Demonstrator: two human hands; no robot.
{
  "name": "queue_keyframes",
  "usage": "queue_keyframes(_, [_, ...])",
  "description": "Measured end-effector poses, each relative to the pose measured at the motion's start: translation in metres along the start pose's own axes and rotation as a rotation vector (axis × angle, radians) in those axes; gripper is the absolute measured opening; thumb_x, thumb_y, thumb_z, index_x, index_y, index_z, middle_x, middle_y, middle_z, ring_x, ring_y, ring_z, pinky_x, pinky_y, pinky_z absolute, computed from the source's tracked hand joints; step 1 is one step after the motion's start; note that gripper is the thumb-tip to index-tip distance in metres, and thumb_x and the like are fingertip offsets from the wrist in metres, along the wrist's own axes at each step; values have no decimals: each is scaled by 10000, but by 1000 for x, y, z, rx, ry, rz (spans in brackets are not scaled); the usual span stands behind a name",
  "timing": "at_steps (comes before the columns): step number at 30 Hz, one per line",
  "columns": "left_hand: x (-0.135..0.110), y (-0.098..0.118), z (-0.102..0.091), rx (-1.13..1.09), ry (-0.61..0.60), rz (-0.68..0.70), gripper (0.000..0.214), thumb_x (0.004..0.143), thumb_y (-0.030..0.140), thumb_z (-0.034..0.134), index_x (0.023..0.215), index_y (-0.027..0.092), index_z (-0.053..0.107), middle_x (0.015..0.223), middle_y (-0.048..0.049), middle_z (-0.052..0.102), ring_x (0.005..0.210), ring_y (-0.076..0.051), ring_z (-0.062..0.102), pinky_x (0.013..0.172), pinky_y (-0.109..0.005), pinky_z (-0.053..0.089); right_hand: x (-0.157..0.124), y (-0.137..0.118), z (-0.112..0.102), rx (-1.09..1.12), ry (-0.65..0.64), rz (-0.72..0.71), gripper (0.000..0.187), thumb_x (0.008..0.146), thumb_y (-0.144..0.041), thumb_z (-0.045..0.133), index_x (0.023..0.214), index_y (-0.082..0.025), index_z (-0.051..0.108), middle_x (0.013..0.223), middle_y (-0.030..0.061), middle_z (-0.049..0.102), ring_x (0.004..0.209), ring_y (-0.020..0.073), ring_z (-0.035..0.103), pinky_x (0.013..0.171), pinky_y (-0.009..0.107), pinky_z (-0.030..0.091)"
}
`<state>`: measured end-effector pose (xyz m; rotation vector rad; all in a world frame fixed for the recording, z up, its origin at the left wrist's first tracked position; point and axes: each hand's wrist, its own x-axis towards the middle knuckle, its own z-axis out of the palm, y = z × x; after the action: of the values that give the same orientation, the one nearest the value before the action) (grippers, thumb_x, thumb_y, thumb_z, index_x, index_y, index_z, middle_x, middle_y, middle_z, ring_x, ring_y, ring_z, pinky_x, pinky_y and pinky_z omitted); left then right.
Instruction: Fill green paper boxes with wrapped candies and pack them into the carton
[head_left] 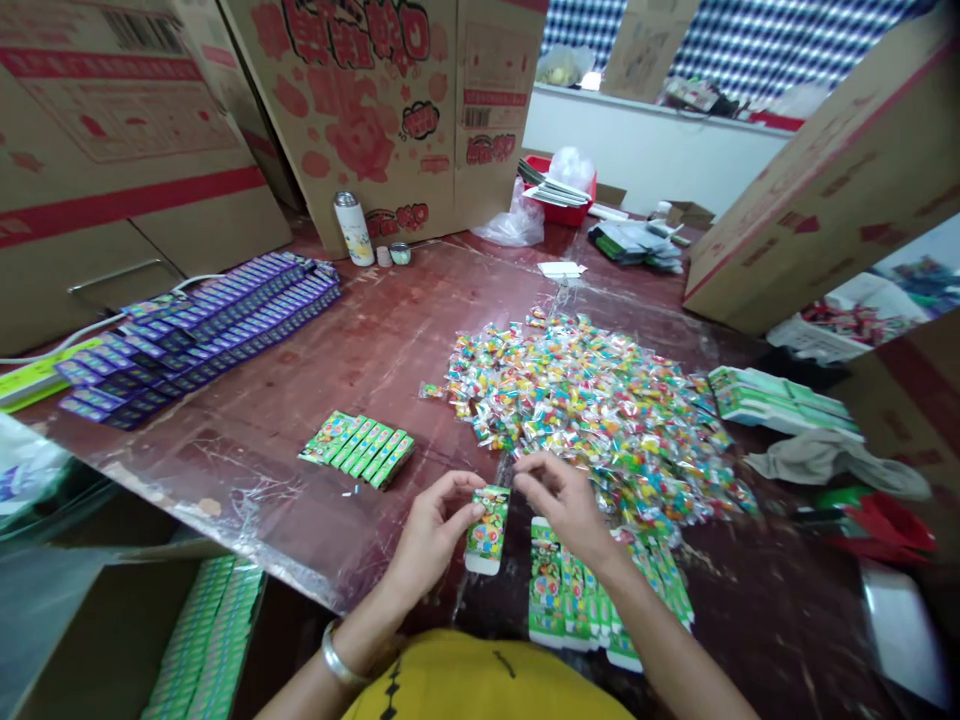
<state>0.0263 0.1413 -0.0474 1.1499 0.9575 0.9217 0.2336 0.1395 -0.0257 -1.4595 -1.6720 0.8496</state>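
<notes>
My left hand (435, 535) pinches a small green printed candy box (487, 530) between thumb and fingers; a white flap shows at its lower end. Close to the box's upper right corner is my right hand (559, 500), its fingers curled together; whatever they hold, if anything, is hidden. Beyond it spreads a big heap of small clear packets of colourful candy (585, 400). Flat green boxes (547, 590) lie in overlapping rows under my right forearm. To the left of my hands, several green boxes (367, 447) lie in a neat row.
Purple boxes (217, 320) are stacked at the left, near a power strip (34, 385). A flask (352, 230) stands before a large carton (375, 120). Below the table edge, an open carton (90, 640) holds green boxes. Bundled green cartons (780, 400) and a grey cloth (836, 462) lie right.
</notes>
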Motion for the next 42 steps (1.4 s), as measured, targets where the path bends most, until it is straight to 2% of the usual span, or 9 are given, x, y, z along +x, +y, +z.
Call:
queue_keyframes(3, [4,-3,-5,29,74,-29,211,763,247,711,827,168,527,774,19,598,739,-123,582,673,-211,469,5,26,-25,-460,247,1,77,890,-301,591,908,-226,593,925,56,619,849,234,574,683,316,422])
queue_keyframes(6, [5,-5,-5,-6,125,-74,280,760,285,713,853,181,471,760,34,561,647,-96,551,545,-174,445,6,49,-44,-833,270,10,70,857,-258,615,917,-226,596,941,80,604,902,273,541,638,320,383])
queue_keyframes(9, [3,-3,-1,-123,104,-178,400,755,315,704,1034,212,436,889,15,569,616,-100,581,497,-197,480,7,61,-51,-926,265,-9,69,897,-272,571,869,-224,611,902,78,606,880,258,541,644,314,373])
queue_keyframes(13, [-1,4,0,-159,-2,-258,513,758,299,673,1205,228,432,1045,-38,584,695,-131,630,636,-294,550,10,60,-58,-849,294,-67,195,930,-289,513,788,-216,626,822,63,620,816,227,559,676,304,374])
queue_keyframes(18, [1,-2,-3,81,-55,-139,228,794,254,615,1004,168,594,957,-25,617,864,-167,574,737,-245,472,8,36,-66,-406,396,67,200,889,-381,571,804,-203,606,736,17,652,614,168,570,604,270,394])
queue_keyframes(24, [5,-16,4,111,-47,-109,160,777,194,627,904,155,539,854,4,574,760,-129,543,680,-221,426,-1,-6,-61,39,36,166,233,881,-400,581,793,-188,621,665,11,655,521,134,514,479,237,328])
queue_keyframes(30, [4,-10,8,75,-64,-72,165,784,168,622,913,165,520,868,6,568,788,-129,549,702,-221,423,1,-23,-46,-165,-137,98,193,903,-308,545,763,-210,633,645,-10,627,586,152,562,544,253,369])
queue_keyframes(36, [0,-4,18,96,-136,5,206,800,142,616,999,171,570,964,-27,630,905,-167,585,817,-263,442,7,-33,-27,-570,-159,-103,207,914,-262,555,750,-218,674,733,27,599,725,191,567,632,282,375])
queue_keyframes(42, [-2,4,25,1,-33,25,373,827,204,640,1171,208,496,1061,-56,650,933,-185,623,785,-274,481,2,-36,-24,-294,-66,-134,203,966,-257,476,1015,-252,672,928,40,628,854,191,593,751,301,443])
